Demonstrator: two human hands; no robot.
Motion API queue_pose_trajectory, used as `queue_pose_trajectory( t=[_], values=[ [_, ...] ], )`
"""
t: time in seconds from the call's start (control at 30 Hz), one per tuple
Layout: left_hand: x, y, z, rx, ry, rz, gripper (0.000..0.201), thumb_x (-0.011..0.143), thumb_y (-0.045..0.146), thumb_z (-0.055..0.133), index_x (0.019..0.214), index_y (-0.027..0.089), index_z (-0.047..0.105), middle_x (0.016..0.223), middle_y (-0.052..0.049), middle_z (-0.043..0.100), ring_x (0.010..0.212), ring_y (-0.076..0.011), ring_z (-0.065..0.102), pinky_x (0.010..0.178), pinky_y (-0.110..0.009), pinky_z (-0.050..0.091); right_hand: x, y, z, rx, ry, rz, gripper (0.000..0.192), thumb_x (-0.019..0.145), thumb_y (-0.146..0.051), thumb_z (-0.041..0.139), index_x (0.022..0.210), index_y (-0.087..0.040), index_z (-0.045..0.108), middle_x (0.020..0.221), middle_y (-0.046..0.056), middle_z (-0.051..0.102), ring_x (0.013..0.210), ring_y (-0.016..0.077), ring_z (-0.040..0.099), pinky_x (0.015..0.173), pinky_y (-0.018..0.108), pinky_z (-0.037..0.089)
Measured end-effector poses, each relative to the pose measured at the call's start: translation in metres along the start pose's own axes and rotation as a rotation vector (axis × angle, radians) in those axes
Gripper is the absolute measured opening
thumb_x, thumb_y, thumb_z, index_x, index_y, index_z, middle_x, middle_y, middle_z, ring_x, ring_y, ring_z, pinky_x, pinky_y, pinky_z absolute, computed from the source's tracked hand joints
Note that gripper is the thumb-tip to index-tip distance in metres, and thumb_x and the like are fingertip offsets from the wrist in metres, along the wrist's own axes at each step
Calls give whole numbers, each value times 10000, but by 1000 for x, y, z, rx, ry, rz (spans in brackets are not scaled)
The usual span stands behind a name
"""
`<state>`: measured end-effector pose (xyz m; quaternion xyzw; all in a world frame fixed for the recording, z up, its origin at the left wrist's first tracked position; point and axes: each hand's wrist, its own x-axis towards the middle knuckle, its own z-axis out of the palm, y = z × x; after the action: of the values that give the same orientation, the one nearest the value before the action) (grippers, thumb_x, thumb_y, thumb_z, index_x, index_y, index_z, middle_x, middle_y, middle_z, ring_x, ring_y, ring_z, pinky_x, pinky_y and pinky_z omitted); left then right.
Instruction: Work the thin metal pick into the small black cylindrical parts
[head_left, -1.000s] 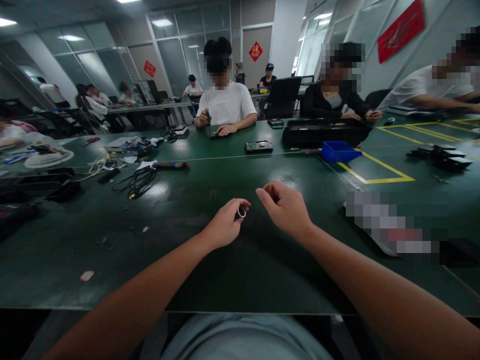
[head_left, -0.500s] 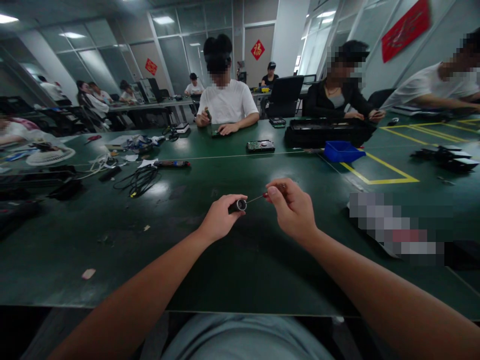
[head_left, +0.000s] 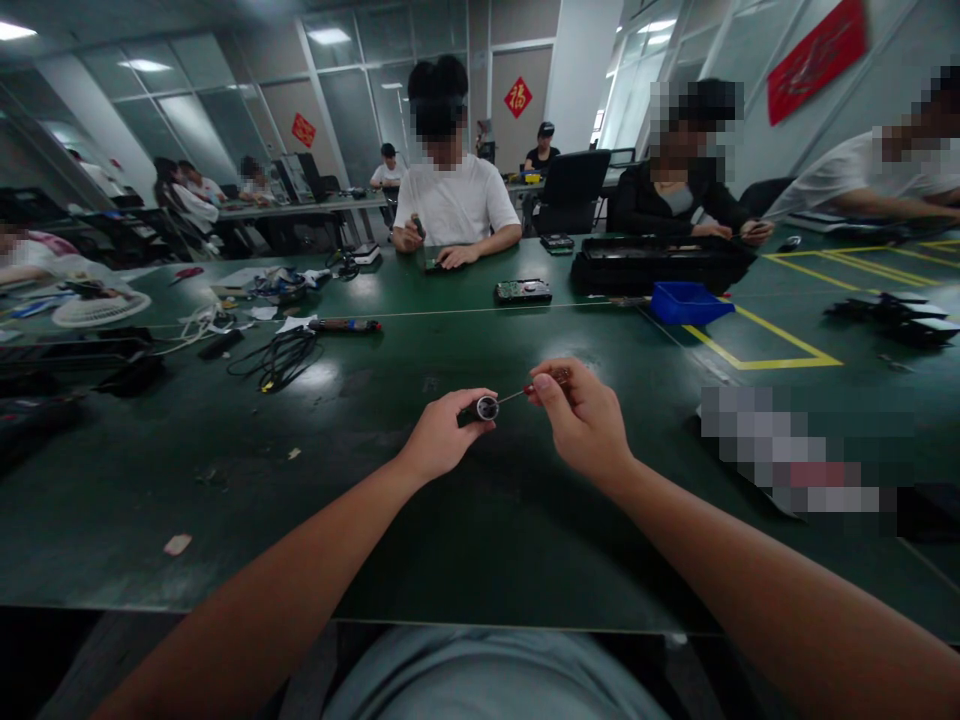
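Observation:
My left hand (head_left: 444,432) is closed around a short black cylinder (head_left: 487,408) with a silver-rimmed round end, which faces right and towards me. In my right hand (head_left: 589,415) is a thin screwdriver (head_left: 528,389) with a reddish-brown handle, pinched between thumb and fingers. Its slim metal shaft points left, and the tip reaches the rim of the cylinder's open end; whether it goes inside is too small to tell. Both hands are above the green table (head_left: 465,540). My left fingers hide most of the cylinder's body.
Beyond my hands lie a circuit-board device (head_left: 523,291), a blue bin (head_left: 691,303) and a long black case (head_left: 664,265). Coiled black cable (head_left: 277,365) and a pen-like tool (head_left: 345,326) are at left. A plastic bag (head_left: 776,455) lies at right. Co-workers sit across the table.
The cylinder's round end has turned slightly more towards me and shifted a little right. The screwdriver keeps nearly the same place, with its tip still at the rim.

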<state>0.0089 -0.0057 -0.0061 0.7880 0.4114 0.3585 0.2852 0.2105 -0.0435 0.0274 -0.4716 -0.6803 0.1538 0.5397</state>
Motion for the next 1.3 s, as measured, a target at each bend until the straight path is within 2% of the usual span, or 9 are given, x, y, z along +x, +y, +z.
queue_pose_trajectory(
  t=[0.23,0.33,0.43,0.53,0.7,0.83,0.93,1.13,1.3],
  values=[
    [0,-5,-1,-31,-17,-3,393,855,243,714,1241,265,650,1263,-30,669,1201,-235,596,1092,-420,422,2,-2,-4,-149,12,-83,240,866,-412,682,746,-217,612,647,-9,661,568,144,609,551,274,446],
    [-1,-7,-1,-4,-26,9,396,859,283,714,1249,278,647,1257,-33,669,1192,-245,595,1072,-434,434,1,-4,-5,-164,-15,-131,185,876,-385,673,815,-216,631,696,1,680,602,154,625,558,277,453],
    [0,-8,-2,21,-19,20,404,855,286,719,1253,287,646,1236,-29,676,1169,-241,601,1058,-432,438,1,-6,-5,-148,-72,-199,86,919,-285,595,928,-209,635,807,25,700,717,170,660,648,295,492],
    [0,-9,-2,42,-12,21,402,848,274,727,1243,293,652,1216,-22,684,1144,-236,610,1043,-427,443,1,-6,-6,-129,-106,-231,76,908,-191,549,900,-208,622,816,26,682,754,171,657,709,310,503],
    [0,-8,-2,69,-26,29,390,850,267,723,1234,300,660,1204,-25,686,1128,-240,612,1026,-430,453,1,-4,-6,-140,-122,-176,74,876,-166,557,897,-201,619,803,24,679,743,173,653,686,301,489],
    [-1,-7,-2,71,-25,32,394,855,271,717,1243,295,652,1200,-28,686,1121,-238,614,1026,-434,452,2,-5,-6,-161,-124,-127,180,962,-322,518,876,-203,622,700,4,646,620,148,611,597,287,438],
    [-1,-7,-3,76,-23,35,395,850,262,723,1237,290,653,1187,-25,691,1111,-235,617,1020,-428,455,3,-6,-4,-182,-126,-81,217,979,-361,494,895,-203,618,643,-9,615,562,140,581,563,286,406],
    [1,-8,-2,71,-6,21,400,836,229,735,1224,286,656,1196,-15,690,1128,-223,610,1027,-415,446,3,-3,-3,-144,-155,-61,161,963,-260,458,1056,-191,570,787,32,659,686,170,633,635,305,435],
    [0,-9,-2,74,-18,36,394,841,246,731,1224,300,656,1175,-14,694,1112,-225,615,1017,-422,450,3,-5,-6,-147,-198,-57,167,976,-301,464,988,-201,597,731,11,640,645,157,609,600,289,411]
  ],
)
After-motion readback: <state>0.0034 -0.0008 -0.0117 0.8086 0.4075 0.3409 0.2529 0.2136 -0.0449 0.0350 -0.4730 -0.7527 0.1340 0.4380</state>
